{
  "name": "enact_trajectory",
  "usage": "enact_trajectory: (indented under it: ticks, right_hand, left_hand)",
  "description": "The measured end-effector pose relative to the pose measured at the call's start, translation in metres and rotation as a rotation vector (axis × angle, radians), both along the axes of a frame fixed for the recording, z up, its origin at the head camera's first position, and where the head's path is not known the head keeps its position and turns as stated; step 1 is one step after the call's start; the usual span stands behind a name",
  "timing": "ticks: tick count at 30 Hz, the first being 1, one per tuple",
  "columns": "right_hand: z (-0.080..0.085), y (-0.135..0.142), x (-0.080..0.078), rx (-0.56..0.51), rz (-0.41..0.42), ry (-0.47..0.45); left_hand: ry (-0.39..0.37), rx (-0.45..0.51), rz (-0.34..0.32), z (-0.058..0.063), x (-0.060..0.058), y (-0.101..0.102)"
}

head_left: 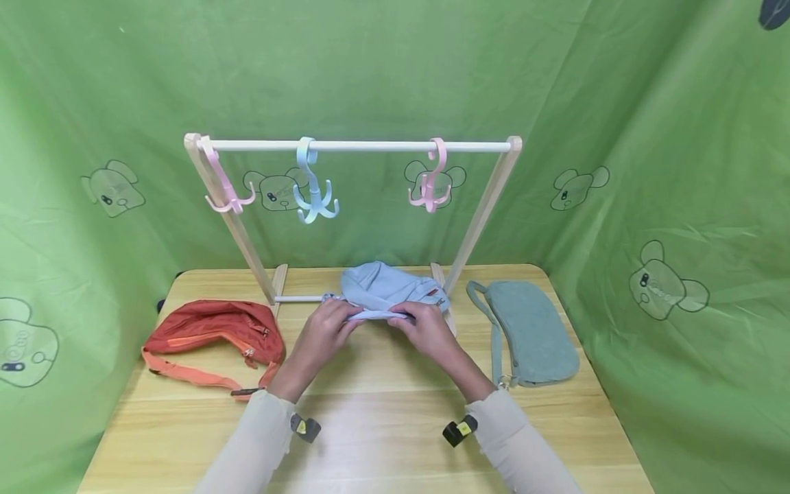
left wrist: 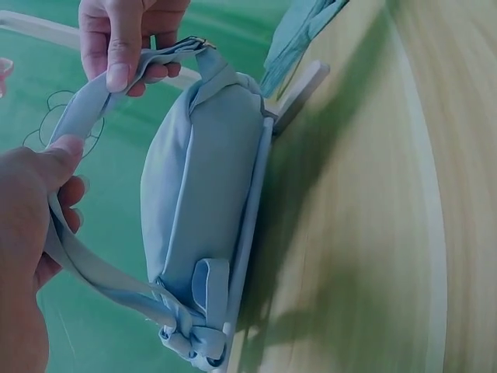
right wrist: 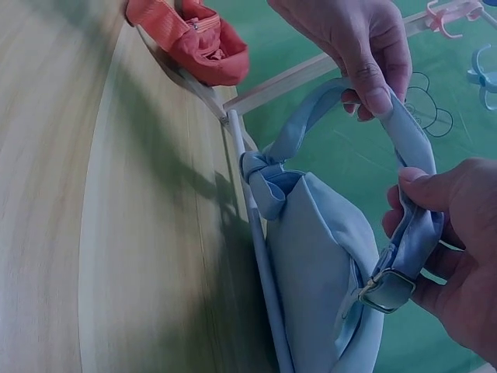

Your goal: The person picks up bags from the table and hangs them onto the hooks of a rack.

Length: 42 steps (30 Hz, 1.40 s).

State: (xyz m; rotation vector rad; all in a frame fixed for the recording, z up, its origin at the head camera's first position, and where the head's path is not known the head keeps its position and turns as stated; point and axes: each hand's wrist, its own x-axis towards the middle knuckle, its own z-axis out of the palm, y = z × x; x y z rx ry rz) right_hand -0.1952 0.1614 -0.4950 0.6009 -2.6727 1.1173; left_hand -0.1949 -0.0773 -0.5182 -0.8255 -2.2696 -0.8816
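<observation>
Left hand [head_left: 329,328] and right hand [head_left: 428,329], a little apart, each pinch the strap [head_left: 378,315] of a blue bag [head_left: 384,283] between thumb and fingers in the head view. That bag sits toward the back of the surface [head_left: 382,405], between the posts of a rack [head_left: 483,216], hiding part of its lower bar [head_left: 299,298]. From the upper bar [head_left: 370,146] hang a pink hook [head_left: 220,175] at the left end, a blue hook [head_left: 314,186] and a second pink hook [head_left: 430,197] toward the right. A red bag [head_left: 216,322] lies on the left, a green bag [head_left: 531,329] on the right, and green cloth [head_left: 382,68] stands behind. By the left wrist view, the strap loops up from the blue bag, with a buckle [left wrist: 203,43] just beside the right hand and a knot [left wrist: 203,340] at the other end; the lower bar runs along the blue bag's edge. The right wrist view shows the strap flat across the fingers of the right hand, the thumb pressing it, while the left hand pinches it farther along, toward the knot.
</observation>
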Motion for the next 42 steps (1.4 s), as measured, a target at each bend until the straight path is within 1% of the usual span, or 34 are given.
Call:
enact_trajectory:
  ticks: [4,8,13,21,24,34,38,42]
  right_hand:
    - [0.003,0.000,0.000,0.003,-0.007,-0.006]
    - [0.007,0.000,0.000,-0.008,-0.020,-0.006]
    - [0.011,0.001,-0.001,-0.016,-0.031,0.018]
    - [0.017,0.002,0.000,-0.035,-0.056,0.009]
    - [0.018,0.002,0.000,-0.044,-0.065,0.014]
    - [0.027,0.000,-0.003,-0.088,-0.079,0.078]
    - [0.030,-0.001,-0.005,-0.130,-0.086,0.107]
    - [0.033,-0.001,-0.005,-0.176,-0.082,0.158]
  left_hand:
    - [0.017,0.021,-0.005,0.002,-0.001,0.000]
    - [0.017,0.037,-0.018,0.006,-0.001,0.000]
    - [0.008,0.037,-0.017,0.012,0.000,0.000]
    - [0.031,0.036,-0.019,0.017,0.000,0.002]
    - [0.034,0.040,-0.012,0.020,0.001,0.003]
    - [0.059,0.116,0.015,0.033,-0.001,0.006]
    - [0.063,0.108,0.025,0.038,-0.003,0.006]
    - [0.065,0.090,0.031,0.043,-0.005,0.006]
